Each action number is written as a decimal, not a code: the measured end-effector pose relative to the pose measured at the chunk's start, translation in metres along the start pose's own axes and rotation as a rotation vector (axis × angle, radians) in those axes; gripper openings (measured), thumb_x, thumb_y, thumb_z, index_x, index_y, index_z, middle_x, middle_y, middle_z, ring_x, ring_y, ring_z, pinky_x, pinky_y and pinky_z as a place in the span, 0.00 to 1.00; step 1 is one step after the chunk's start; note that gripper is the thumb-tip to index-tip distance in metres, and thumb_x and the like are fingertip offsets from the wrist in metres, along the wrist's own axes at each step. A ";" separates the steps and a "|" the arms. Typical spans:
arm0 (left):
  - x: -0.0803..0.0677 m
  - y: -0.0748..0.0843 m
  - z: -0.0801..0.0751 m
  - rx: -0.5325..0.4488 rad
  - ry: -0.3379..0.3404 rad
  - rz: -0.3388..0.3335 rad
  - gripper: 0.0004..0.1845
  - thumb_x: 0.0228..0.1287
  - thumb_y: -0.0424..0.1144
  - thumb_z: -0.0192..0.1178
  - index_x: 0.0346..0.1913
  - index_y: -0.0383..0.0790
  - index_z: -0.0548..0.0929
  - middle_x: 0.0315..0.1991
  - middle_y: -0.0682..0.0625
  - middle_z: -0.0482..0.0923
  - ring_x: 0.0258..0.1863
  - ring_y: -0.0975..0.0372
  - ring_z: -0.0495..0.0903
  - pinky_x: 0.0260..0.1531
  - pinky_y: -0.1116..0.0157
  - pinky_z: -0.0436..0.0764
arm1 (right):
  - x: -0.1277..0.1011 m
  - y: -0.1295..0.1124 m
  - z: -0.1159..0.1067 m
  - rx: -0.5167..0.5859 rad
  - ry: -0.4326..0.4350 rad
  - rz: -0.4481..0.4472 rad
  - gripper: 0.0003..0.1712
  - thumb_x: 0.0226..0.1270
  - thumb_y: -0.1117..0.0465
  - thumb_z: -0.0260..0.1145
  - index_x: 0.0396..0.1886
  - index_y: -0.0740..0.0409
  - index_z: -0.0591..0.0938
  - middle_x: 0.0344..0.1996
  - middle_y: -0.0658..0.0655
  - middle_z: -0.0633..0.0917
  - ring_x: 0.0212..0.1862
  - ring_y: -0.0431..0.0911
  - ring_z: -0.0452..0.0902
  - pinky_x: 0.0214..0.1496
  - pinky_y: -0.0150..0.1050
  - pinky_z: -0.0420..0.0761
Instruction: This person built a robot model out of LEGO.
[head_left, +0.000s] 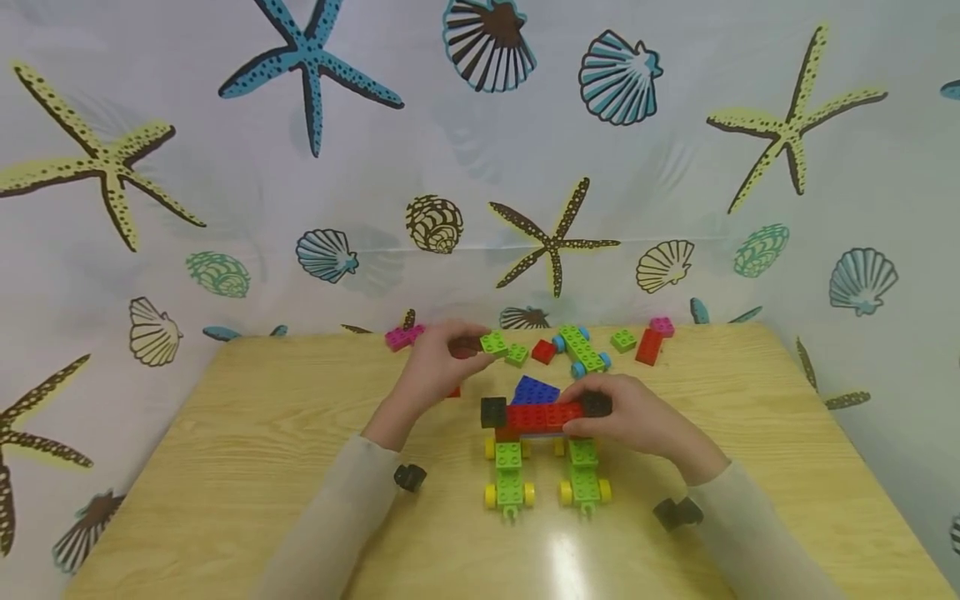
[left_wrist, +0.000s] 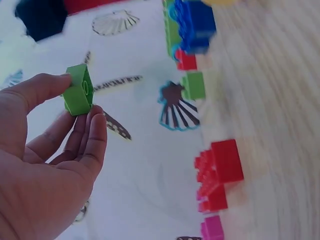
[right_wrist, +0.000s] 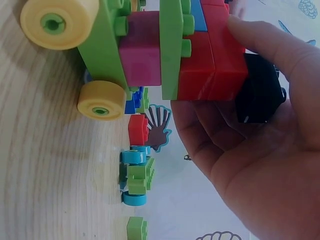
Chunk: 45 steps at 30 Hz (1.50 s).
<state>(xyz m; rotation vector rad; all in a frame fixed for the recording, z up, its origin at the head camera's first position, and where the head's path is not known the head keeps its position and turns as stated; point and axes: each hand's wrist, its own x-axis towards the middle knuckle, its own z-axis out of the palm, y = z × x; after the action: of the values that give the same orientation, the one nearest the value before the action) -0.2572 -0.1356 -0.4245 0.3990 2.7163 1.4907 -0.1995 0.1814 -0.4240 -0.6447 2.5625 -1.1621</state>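
My left hand [head_left: 435,367] is raised above the back of the table and pinches a lime-green brick [left_wrist: 78,92] between thumb and fingertips. In the middle stands a built toy: two lime-green wheeled bases [head_left: 509,479] with yellow wheels [right_wrist: 102,100], bridged by a row of red bricks [head_left: 534,417]. A black block [head_left: 493,412] sits at the bridge's left end, and another black block [right_wrist: 257,90] at its right end. My right hand [head_left: 637,412] grips the bridge's right end, thumb on one side of the red bricks and fingers on the other.
Behind the toy lie a blue brick [head_left: 534,390], a small green brick [head_left: 516,355], a red brick [head_left: 543,352] and a green base with blue wheels [head_left: 579,346]. Pink bricks [head_left: 401,337] are farther left. Black pieces [head_left: 409,477] lie near both forearms. A shell-patterned cloth [head_left: 450,283] hangs behind.
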 end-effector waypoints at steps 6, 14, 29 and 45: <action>-0.035 0.020 0.005 -0.077 -0.050 0.042 0.21 0.73 0.40 0.77 0.66 0.44 0.89 0.61 0.46 0.89 0.60 0.50 0.92 0.64 0.49 0.91 | 0.001 0.000 0.000 0.004 -0.005 0.004 0.17 0.74 0.50 0.79 0.58 0.45 0.90 0.62 0.53 0.90 0.68 0.54 0.81 0.79 0.63 0.77; -0.058 0.032 0.019 -0.039 -0.150 0.054 0.20 0.72 0.42 0.78 0.64 0.49 0.90 0.62 0.51 0.90 0.64 0.48 0.89 0.70 0.44 0.87 | -0.001 -0.001 0.002 0.003 -0.003 -0.001 0.16 0.75 0.49 0.79 0.57 0.45 0.91 0.61 0.52 0.90 0.64 0.52 0.80 0.77 0.62 0.77; -0.067 0.031 0.028 0.057 -0.199 0.069 0.20 0.72 0.43 0.77 0.64 0.48 0.91 0.63 0.51 0.89 0.64 0.53 0.85 0.73 0.44 0.84 | 0.000 -0.002 0.003 0.012 -0.011 -0.021 0.16 0.74 0.50 0.80 0.57 0.45 0.91 0.59 0.50 0.91 0.62 0.51 0.80 0.75 0.58 0.79; -0.067 0.032 0.030 0.111 -0.193 0.191 0.19 0.74 0.44 0.75 0.64 0.45 0.91 0.58 0.51 0.90 0.58 0.52 0.87 0.65 0.51 0.87 | 0.001 -0.003 0.004 0.018 -0.010 -0.010 0.16 0.74 0.51 0.80 0.57 0.46 0.91 0.58 0.50 0.91 0.63 0.51 0.80 0.76 0.59 0.79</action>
<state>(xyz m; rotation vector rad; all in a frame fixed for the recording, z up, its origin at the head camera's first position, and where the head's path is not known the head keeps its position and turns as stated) -0.1817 -0.1095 -0.4213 0.7823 2.6765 1.2646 -0.1981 0.1766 -0.4242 -0.6582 2.5401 -1.1806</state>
